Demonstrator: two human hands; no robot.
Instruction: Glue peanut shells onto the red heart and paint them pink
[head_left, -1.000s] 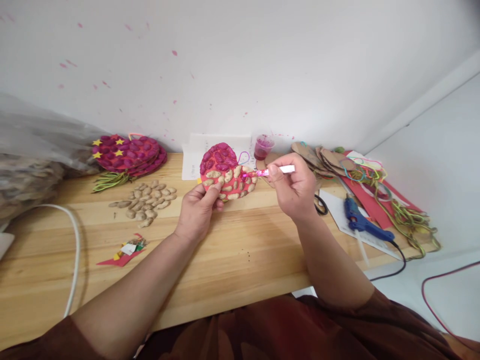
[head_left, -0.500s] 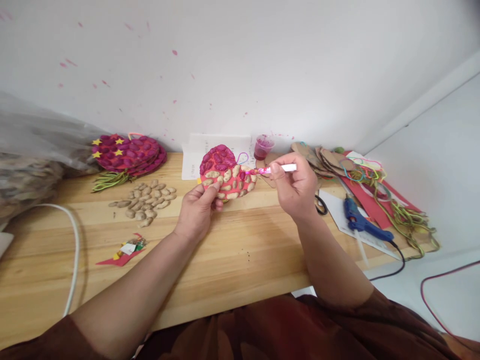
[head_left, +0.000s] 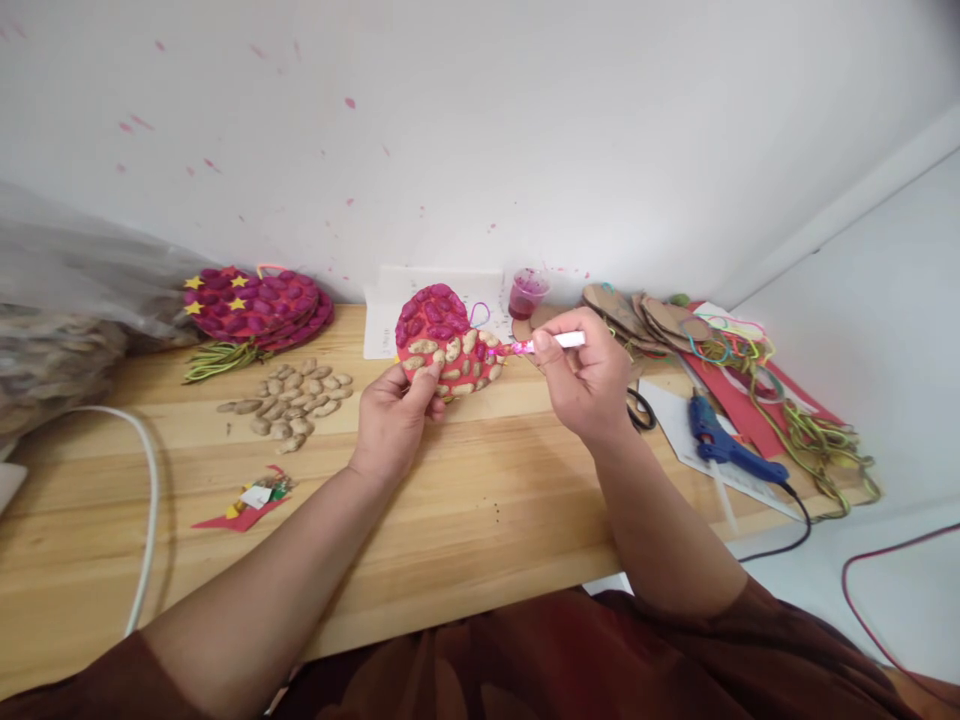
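Observation:
My left hand [head_left: 394, 418] grips the lower left edge of a red craft piece [head_left: 459, 378] covered with peanuts, thumb on its front. The peanuts on its upper left part are painted magenta; most lower ones are bare tan. A purple loop of cord stands up from its top. Between thumb and fingers, my right hand [head_left: 586, 378] holds a paintbrush [head_left: 559, 343] with a white handle stained pink toward the tip. That tip meets the peanuts at the right side of the piece. Behind stands a clear plastic cup [head_left: 528, 294] with magenta paint.
Loose peanuts [head_left: 292, 398] and colored scraps [head_left: 247, 503] lie at left, near finished magenta pieces [head_left: 259, 305] with yellow stars. At right are a blue glue gun [head_left: 731, 445], cardboard cutouts [head_left: 660, 318], tangled cords [head_left: 817, 450] and black scissors handles [head_left: 641, 410]. A white cable [head_left: 154, 500] curves at left.
The craft piece has shifted slightly left and up in my left hand. My right hand and the brush have moved a little to the left with it.

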